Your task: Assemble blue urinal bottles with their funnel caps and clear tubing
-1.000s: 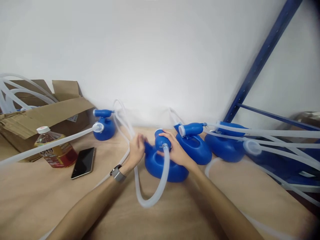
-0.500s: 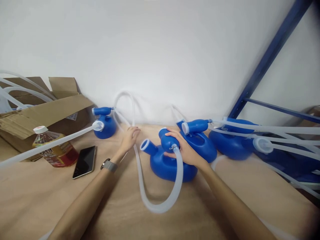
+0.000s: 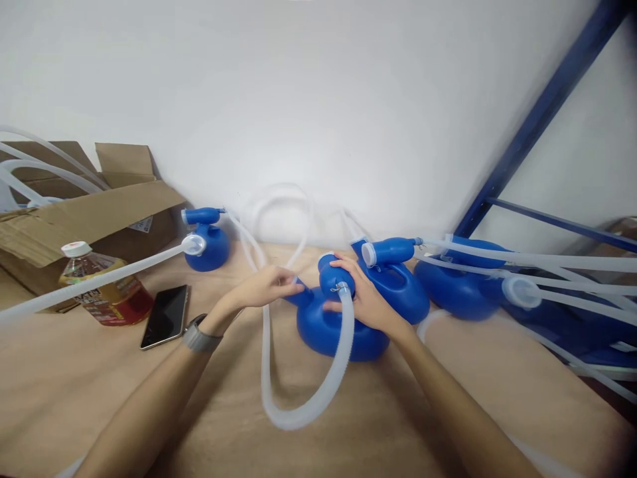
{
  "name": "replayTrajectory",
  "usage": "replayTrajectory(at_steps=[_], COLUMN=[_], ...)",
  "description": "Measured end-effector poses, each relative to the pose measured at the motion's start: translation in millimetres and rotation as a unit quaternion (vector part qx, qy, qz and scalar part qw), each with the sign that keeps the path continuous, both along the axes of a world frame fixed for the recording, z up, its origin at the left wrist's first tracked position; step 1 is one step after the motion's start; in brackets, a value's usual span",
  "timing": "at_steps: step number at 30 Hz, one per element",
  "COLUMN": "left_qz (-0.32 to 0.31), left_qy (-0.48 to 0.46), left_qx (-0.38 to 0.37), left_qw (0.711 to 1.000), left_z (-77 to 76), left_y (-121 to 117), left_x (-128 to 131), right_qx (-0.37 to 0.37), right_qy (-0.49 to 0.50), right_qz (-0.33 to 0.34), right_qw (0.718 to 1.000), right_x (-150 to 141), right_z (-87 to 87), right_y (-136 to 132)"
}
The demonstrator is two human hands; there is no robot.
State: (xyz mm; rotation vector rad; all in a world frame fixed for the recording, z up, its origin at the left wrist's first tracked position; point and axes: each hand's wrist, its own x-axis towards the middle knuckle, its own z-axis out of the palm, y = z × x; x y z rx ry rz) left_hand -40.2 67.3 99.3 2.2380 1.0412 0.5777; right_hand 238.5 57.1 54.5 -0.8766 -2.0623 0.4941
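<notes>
two hands (image 3: 371, 302), four blue jugs (image 3: 313, 332), one phone (image 3: 166, 315), one bottle (image 3: 122, 305), one cardboard box (image 3: 109, 212)

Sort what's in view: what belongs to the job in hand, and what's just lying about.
Job in hand:
Front jug, left hand at its spout
Blue piece, in the right hand
Hose, joined to that piece
Probably the other jugs, being similar, and the box of hoses

Seemingly just lying about:
Phone
Drink bottle

Left of centre, the left hand (image 3: 266, 285) pointed rightward, fingers bent; right of centre, the right hand (image 3: 367, 302) curled in a grip. Both forearms (image 3: 144, 401) slanted from the bottom edge.
</notes>
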Motion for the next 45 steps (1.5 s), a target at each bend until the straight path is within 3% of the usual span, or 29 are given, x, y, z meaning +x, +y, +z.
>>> replayTrajectory(at_steps=[8, 16, 22, 34, 38, 42, 45], left_qz=[-0.071, -0.072, -0.037, -0.050, -0.068, -0.049, -0.037], left_qy=[-0.038, -0.062, -0.089, 0.037, -0.009, -0.091, -0.072], left_qx=[-0.100, -0.124, -0.118, -0.076, -0.122, -0.159, -0.147], left_qw=[0.992, 0.988, 0.988, 0.995, 0.990, 0.982, 0.986], left_z=[3.4, 0.8, -2.0, 20.2, 14.8, 6.3, 5.3], left_y=[14.5, 16.7, 15.4, 4.3, 5.0, 8.8, 9.7], left_x=[-11.5, -12.5, -16.1, -24.5, -23.9, -20.7, -17.3], right_qx=[0.016, 0.054, 0.058, 0.019, 0.013, 0.025, 0.024], right_qy=[-0.023, -0.059, -0.054, -0.033, -0.034, -0.027, -0.033], right_qz=[0.014, 0.005, 0.016, 0.029, 0.037, 0.031, 0.025], right_qw=[1.000, 0.997, 0.997, 0.999, 0.999, 0.999, 0.999], right_x=[-7.7, -8.0, -4.6, -1.7, 1.5, 1.9, 2.3], right_z=[0.1, -1.3, -0.9, 0.7, 0.9, 0.4, 0.1], right_y=[-3.8, -8.3, -6.4, -3.5, -2.4, -0.6, 0.5])
